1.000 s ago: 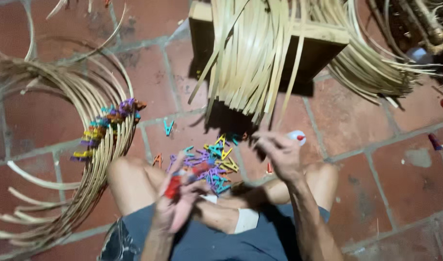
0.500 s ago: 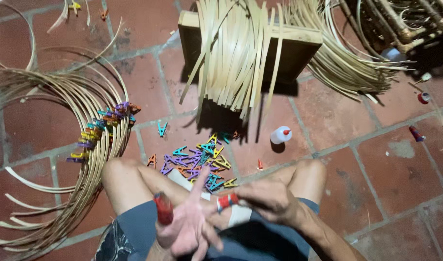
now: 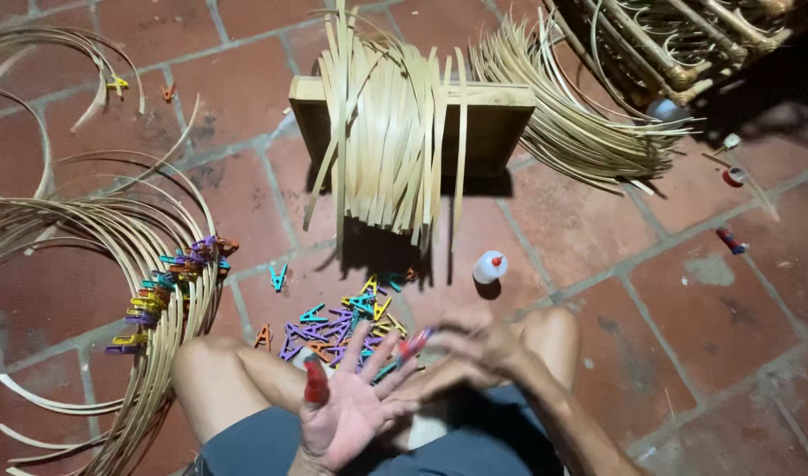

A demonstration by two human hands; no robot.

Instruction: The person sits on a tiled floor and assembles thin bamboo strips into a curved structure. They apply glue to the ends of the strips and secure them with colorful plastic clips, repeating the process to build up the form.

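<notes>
the left hand [image 3: 351,414] lies palm up above the lap, fingers spread wide, with a red finger guard [image 3: 316,382] capping the thumb. nothing is held in it. the right hand [image 3: 474,348] is blurred and sits just beyond the left fingertips; its fingers look loosely curled around something small and reddish at the tips, but the blur does not let me tell whether it pinches that piece or only touches it.

just ahead of both hands, between the knees, a heap of small coloured clips [image 3: 342,322] is scattered on the brick floor [image 3: 686,326]. a white glue bottle with a red cap [image 3: 489,266] stands beside the heap, near the right knee. further out, a wooden block [image 3: 492,128] carries a sheaf of flat bamboo strips [image 3: 386,132] draped over its edge. to the left, a bundle of curved bamboo strips [image 3: 130,264] lies on the floor with a row of coloured clips pinned along it [image 3: 170,286].

by my reading, the step in hand is fitting guards onto the fingers, with the clipping and strip work set aside for the moment. seating another guard would call for a steady left finger held out and a firm pinch from the right hand, pushed on straight rather than at a slant.
</notes>
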